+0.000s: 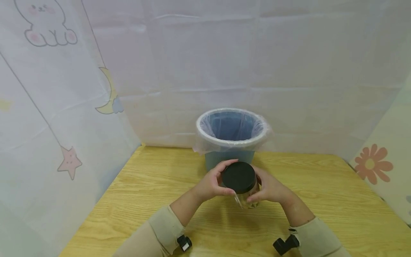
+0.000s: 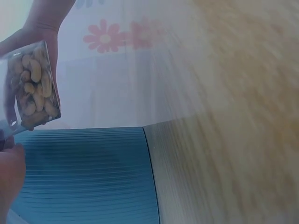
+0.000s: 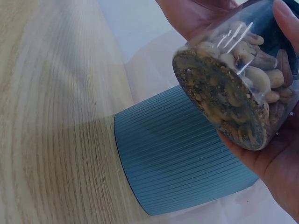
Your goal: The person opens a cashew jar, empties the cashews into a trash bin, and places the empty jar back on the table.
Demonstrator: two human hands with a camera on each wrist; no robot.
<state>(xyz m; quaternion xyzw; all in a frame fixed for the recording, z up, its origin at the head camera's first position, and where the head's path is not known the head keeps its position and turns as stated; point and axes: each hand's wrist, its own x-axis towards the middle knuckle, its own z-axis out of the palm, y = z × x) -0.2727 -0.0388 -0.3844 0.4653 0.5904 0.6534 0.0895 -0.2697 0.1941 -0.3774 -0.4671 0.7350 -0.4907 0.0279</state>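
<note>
A clear jar [image 1: 244, 200] with a black lid [image 1: 239, 177] is held up over the table, in front of the bin. Tan curved nuts, cashew-like, fill much of the jar [image 2: 35, 86], and dark crumbs coat its bottom in the right wrist view. My left hand [image 1: 212, 182] grips the lid, thumb at its near edge and fingers around the far side. My right hand [image 1: 271, 187] holds the jar's body from the right, thumb across the front. The jar [image 3: 254, 70] is tilted, its base toward me.
Behind the jar, a blue ribbed bin [image 1: 231, 157] with a white rim and thin plastic liner stands on the wooden table [image 1: 160, 185]. A pale printed cloth [image 1: 192, 64] hangs around the back and sides.
</note>
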